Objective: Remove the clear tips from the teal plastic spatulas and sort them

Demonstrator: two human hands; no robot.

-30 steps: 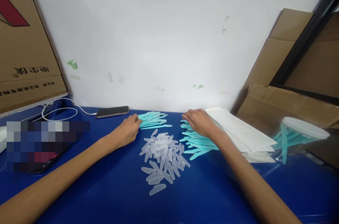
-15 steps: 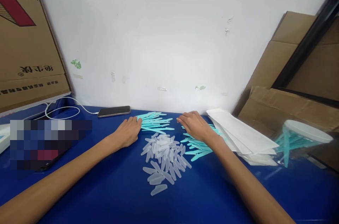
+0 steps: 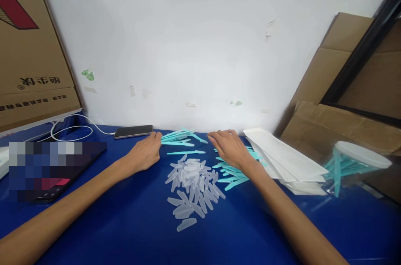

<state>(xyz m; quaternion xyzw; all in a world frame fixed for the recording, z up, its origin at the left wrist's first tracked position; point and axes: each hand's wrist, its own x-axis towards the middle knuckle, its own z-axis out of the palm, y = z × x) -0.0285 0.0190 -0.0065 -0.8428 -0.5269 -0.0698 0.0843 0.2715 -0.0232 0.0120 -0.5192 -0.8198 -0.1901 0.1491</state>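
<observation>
My left hand (image 3: 145,152) is closed round the ends of a bunch of turquoise eyebrow razors (image 3: 177,136), whose other ends fan out to the right. Just in front of the bunch, a single turquoise razor (image 3: 186,152) lies apart on the blue table. With fingers loosely bent and apart, my right hand (image 3: 230,146) is over the back of a second pile of turquoise razors (image 3: 233,171), partly covering it. I see nothing held in it. Between my forearms lies a heap of clear frosted razor caps (image 3: 194,181), several strewn toward me.
A phone (image 3: 133,131) on a white cable lies by the wall. Left are a dark, partly blurred device (image 3: 59,190) and a cardboard box (image 3: 37,56). White paper sleeves (image 3: 285,156) and a clear tub with a white lid (image 3: 363,154), holding more turquoise razors, are at right.
My left hand has shifted slightly left and back with the razors, which are bunched more tightly. One razor is now separate in front. The right hand has barely moved.
</observation>
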